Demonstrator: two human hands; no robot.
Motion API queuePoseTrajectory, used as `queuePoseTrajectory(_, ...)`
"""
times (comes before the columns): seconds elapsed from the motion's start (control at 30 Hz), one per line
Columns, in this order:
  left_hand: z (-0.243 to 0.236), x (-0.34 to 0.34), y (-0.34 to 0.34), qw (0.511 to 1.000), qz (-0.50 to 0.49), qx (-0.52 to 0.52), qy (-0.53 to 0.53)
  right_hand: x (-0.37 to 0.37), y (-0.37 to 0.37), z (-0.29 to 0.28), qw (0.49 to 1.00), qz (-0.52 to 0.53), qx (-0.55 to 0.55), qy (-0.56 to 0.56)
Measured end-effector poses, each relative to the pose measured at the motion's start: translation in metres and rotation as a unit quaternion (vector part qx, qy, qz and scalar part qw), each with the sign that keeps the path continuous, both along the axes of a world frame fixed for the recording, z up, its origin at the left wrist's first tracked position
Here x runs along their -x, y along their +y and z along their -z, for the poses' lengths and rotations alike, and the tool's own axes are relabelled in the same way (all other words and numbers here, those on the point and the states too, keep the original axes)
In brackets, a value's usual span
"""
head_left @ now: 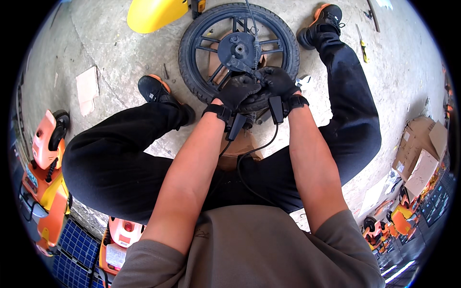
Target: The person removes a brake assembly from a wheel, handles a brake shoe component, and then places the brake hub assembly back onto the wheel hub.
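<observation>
A black spoked wheel (188, 48) with a ribbed tyre lies on the floor between my feet. At its middle is a round brake hub (230, 44) with a short metal lever (238, 64) pointing toward me. A thin dark brake cable (256, 36) runs from the upper edge down across the wheel to my fingers. My left hand (239, 91), in a black glove, is closed beside the lever's end; what it pinches is hidden. Close against it, my gloved right hand (278, 81) has its fingers closed around the cable's lower end.
A yellow panel (156, 13) lies beyond the wheel. Pale cardboard (87, 90) lies at left, a screwdriver (364, 52) at right. Orange scooters (45, 144) stand along the left, and an opened cardboard box (417, 144) is at right. A bolt (165, 71) is near my left shoe.
</observation>
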State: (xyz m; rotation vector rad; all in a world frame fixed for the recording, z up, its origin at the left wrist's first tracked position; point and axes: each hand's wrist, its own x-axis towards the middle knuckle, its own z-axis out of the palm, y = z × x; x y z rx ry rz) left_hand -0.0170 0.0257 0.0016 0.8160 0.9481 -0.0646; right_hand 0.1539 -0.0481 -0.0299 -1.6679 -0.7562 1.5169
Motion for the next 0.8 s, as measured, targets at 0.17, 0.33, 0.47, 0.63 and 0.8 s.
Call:
queuePoseTrajectory(0.17, 0.000, -0.002, 0.000, 0.988, 0.063, -0.134, 0.033, -0.002, 0.000, -0.002, 1.000, -0.013, 0.009, -0.013)
queuePoseTrajectory(0.33, 0.071, 0.033, 0.004, 0.948, 0.103, -0.298, -0.034, 0.002, 0.005, -0.008, 1.000, -0.010, 0.025, 0.005)
queuePoseTrajectory(0.47, 0.008, 0.003, 0.005, 0.997, -0.024, 0.047, -0.063, -0.004, -0.002, 0.001, 1.000, -0.009, 0.023, -0.008)
queuePoseTrajectory(0.63, -0.005, -0.006, -0.003, 0.958, 0.116, -0.256, 0.048, 0.000, 0.000, -0.001, 1.000, -0.009, -0.001, -0.019)
queuePoseTrajectory(0.8, -0.003, 0.001, 0.001, 0.969, 0.114, -0.215, 0.034, -0.002, 0.000, -0.001, 1.000, -0.012, 0.015, -0.009)
